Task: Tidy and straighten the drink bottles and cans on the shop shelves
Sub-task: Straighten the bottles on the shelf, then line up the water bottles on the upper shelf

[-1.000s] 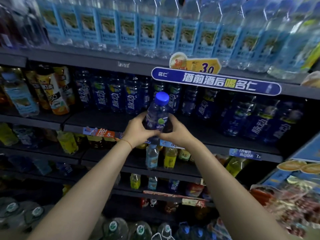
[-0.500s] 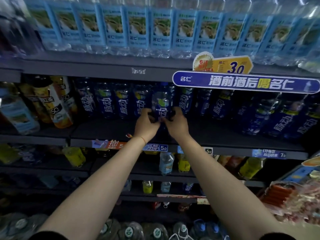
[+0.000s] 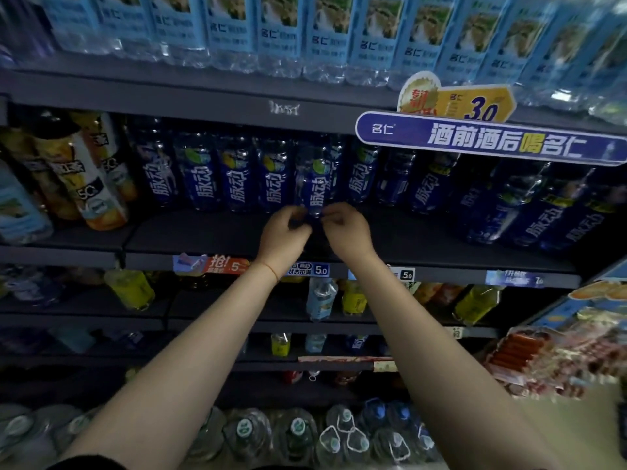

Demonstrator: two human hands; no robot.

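A dark blue plastic drink bottle with white lettering (image 3: 315,184) stands upright on the grey metal middle shelf (image 3: 203,232), at the centre of the view, in a row of matching blue bottles (image 3: 237,178) that runs from 9 o'clock to 3 o'clock. The left hand (image 3: 283,237) pinches the bottle's base from the 8 o'clock side, fingers curled round it. The right hand (image 3: 346,232) grips the base from the 4 o'clock side, fingers likewise curled. Toward 9 o'clock stand yellow-and-white juice bottles (image 3: 84,184). At 12 o'clock, a shelf above, clear water bottles with pale blue labels (image 3: 281,28) form a row. At 2 o'clock hangs a blue banner sign (image 3: 488,140) with a yellow price tag (image 3: 475,103). At 6 o'clock large clear water jugs (image 3: 298,435) sit low down.
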